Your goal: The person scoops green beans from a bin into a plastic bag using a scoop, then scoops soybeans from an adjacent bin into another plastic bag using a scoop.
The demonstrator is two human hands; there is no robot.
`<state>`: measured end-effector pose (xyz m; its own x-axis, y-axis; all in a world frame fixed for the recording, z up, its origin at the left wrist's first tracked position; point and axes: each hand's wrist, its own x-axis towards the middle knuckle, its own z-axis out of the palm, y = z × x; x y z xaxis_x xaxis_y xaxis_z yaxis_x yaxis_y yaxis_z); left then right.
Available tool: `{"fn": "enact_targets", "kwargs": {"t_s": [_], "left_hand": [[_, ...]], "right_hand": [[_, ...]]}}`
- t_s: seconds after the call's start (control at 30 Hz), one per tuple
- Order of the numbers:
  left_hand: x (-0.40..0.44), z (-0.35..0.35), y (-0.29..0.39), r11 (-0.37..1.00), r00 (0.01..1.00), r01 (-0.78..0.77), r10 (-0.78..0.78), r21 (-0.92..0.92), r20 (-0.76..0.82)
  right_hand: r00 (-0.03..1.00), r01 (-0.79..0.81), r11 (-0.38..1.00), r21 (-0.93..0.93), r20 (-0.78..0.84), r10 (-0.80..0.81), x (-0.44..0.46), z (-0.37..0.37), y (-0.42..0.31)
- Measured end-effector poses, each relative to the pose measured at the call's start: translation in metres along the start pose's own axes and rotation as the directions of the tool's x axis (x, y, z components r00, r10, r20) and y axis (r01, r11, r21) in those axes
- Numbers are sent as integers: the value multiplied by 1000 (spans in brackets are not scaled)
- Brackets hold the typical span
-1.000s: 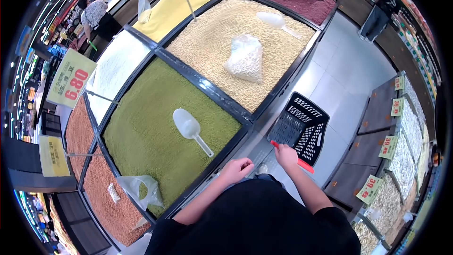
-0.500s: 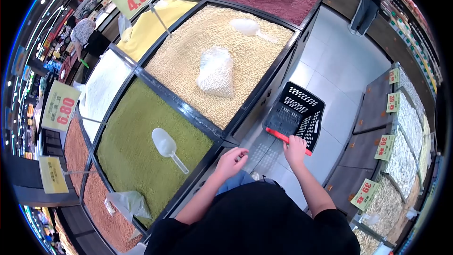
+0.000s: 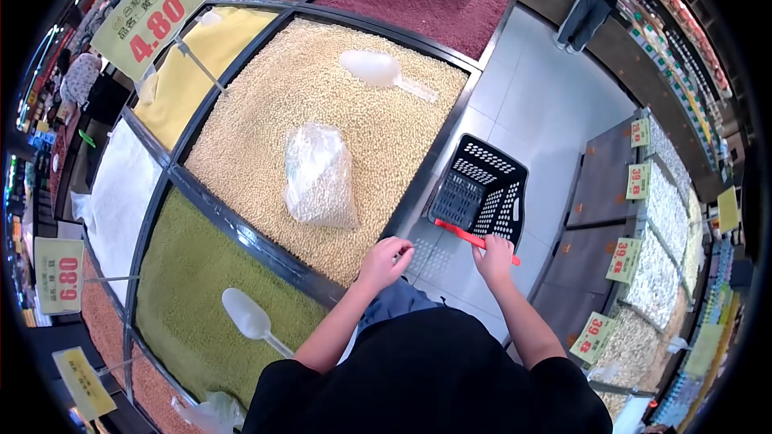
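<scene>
My right hand (image 3: 495,258) grips the red handle (image 3: 458,232) of a black perforated basket (image 3: 481,185), which hangs over the tiled floor. Near the front edge of a bin of pale yellow beans (image 3: 241,161), my left hand (image 3: 386,261) hovers with curled fingers and nothing visible in it. A clear plastic bag of pale beans (image 3: 319,177) lies on those beans, up and left of my left hand. Behind it rests a white scoop (image 3: 371,68). Another scoop (image 3: 248,315) lies on green beans (image 3: 189,273) at the lower left.
Bins of dark red (image 3: 402,0), yellow (image 3: 181,88) and white goods (image 3: 121,193) adjoin the bean bins. Price signs (image 3: 153,16) stand on rods. A lower display (image 3: 655,265) lines the right side of the aisle (image 3: 523,104). A person (image 3: 595,4) stands at its far end.
The view has moved along the bins, so the pale beans, their bag and scoop appear nearer and further left. My right hand still holds the basket; my left hand stays curled.
</scene>
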<state>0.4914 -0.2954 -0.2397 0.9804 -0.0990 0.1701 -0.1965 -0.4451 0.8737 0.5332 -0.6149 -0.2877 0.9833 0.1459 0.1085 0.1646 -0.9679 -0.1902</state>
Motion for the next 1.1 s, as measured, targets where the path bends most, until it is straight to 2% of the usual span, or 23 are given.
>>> {"fn": "enact_targets", "kwargs": {"t_s": [0.03, 0.1, 0.17, 0.2, 0.23, 0.3, 0.33, 0.37, 0.43, 0.47, 0.57, 0.63, 0.7, 0.73, 0.77, 0.83, 0.87, 0.9, 0.97, 1.03, 1.07, 1.1], "left_hand": [[11, -1, 1, 1000, 1000, 3, -3, -8, -13], [27, -3, 3, 986, 993, 110, -103, -128, 62], [34, -5, -1, 977, 990, 137, -131, -164, 47], [36, -7, -3, 966, 981, 191, -182, -176, 67], [37, -9, -6, 951, 969, 245, -233, -187, 86], [36, -15, -12, 925, 957, 291, -284, -244, 64], [34, -18, -18, 895, 943, 331, -329, -299, 59], [33, -20, -24, 892, 939, 338, -341, -300, 45], [30, -26, -34, 869, 907, 358, -410, -342, -93], [31, -30, -36, 866, 899, 365, -423, -344, -112], [30, -41, -41, 801, 785, 427, -559, -419, -268], [26, -44, -45, 790, 740, 421, -583, -447, -335], [25, -47, -39, 759, 645, 359, -622, -543, -444], [22, -44, -41, 757, 574, 357, -640, -547, -511], [22, -44, -37, 766, 555, 356, -634, -535, -539], [18, -41, -28, 739, 340, 376, -671, -559, -659], [18, -39, -26, 715, 265, 400, -689, -574, -674], [20, -35, -26, 715, 243, 404, -686, -571, -686], [26, -29, -23, 754, 112, 476, -562, -452, -820], [35, -24, -24, 732, 60, 530, -536, -428, -842], [38, -24, -26, 711, 34, 576, -514, -403, -857], [42, -24, -29, 688, 10, 619, -490, -380, -872]], "right_hand": [[1000, -14, 999, 30, 5, 14, 8, 1, 1], [999, -14, 1000, 20, 38, 13, 26, 1, 9], [997, 20, 999, 35, -68, -18, 43, 0, 14], [998, -42, 996, 80, -41, 46, 54, 1, 15], [999, -30, 996, 80, -37, 33, 66, -1, 11], [988, -66, 974, 218, -125, 95, 93, -1, 3], [994, -57, 950, 306, -75, 84, 108, -15, -14], [995, -44, 950, 310, -66, 68, 123, -14, -26], [985, 140, 904, 405, -153, -84, 150, -12, -50], [981, 184, 873, 452, -144, -132, 164, -17, -69], [938, 342, 787, 513, -141, -316, 203, -12, -110], [908, 399, 739, 542, -124, -400, 224, 7, -133], [845, 474, 668, 574, -81, -529, 241, 12, -157], [802, 490, 631, 601, -28, -596, 252, 16, -164], [787, 505, 604, 616, -41, -616, 267, 18, -171], [743, 546, 540, 641, -72, -666, 291, 23, -180], [754, 528, 549, 648, -61, -654, 309, 26, -181], [742, 531, 530, 661, -61, -668, 328, 29, -179], [811, 546, 647, 533, -143, -567, 364, 32, -173], [849, 515, 722, 462, -160, -503, 399, 37, -164], [842, 522, 707, 477, -155, -518, 412, 40, -158], [862, 490, 757, 433, -112, -494, 424, 42, -152]]}}
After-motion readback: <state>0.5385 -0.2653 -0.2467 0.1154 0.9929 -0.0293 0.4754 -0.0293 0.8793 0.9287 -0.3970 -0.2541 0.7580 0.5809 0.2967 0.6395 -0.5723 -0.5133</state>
